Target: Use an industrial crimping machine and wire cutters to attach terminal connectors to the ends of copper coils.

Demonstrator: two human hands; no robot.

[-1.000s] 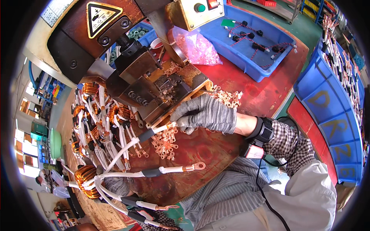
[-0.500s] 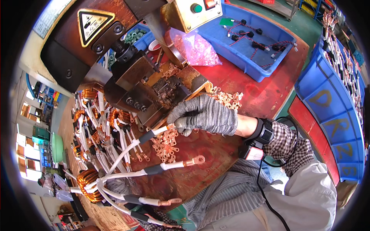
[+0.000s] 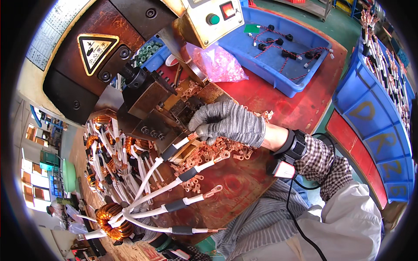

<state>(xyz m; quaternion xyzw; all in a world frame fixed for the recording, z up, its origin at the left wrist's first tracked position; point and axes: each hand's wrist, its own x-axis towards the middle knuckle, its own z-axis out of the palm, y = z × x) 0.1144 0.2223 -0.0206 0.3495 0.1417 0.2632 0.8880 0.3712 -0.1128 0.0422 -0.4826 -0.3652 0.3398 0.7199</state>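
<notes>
My right hand [image 3: 233, 124], in a grey knitted glove, has its fingers closed in a pinch on a copper lug [image 3: 190, 137]. This lug sits at the end of a white lead with a black sleeve, just in front of the press die [image 3: 185, 111]. The lead runs back to a copper-wound ring coil [image 3: 104, 213]. Several other white leads fan out from the coil toward the right, some tipped with copper lugs. Behind the leads, my gloved left hand [image 3: 148, 234] is partly hidden and supports the coil; its fingers hardly show.
Loose copper lugs [image 3: 217, 150] lie heaped around the press base. More wired coils [image 3: 104, 152] are piled left of it. Beyond stand a pink bag of small parts [image 3: 217, 65] and a blue tray [image 3: 278, 80] with twisted wires. A blue crate [image 3: 370, 113] is at right.
The coil and its leads have shifted up and rightward, the leads fanning differently. My right hand has moved slightly up and left with the lug, closer to the die. The whole view has shifted a little.
</notes>
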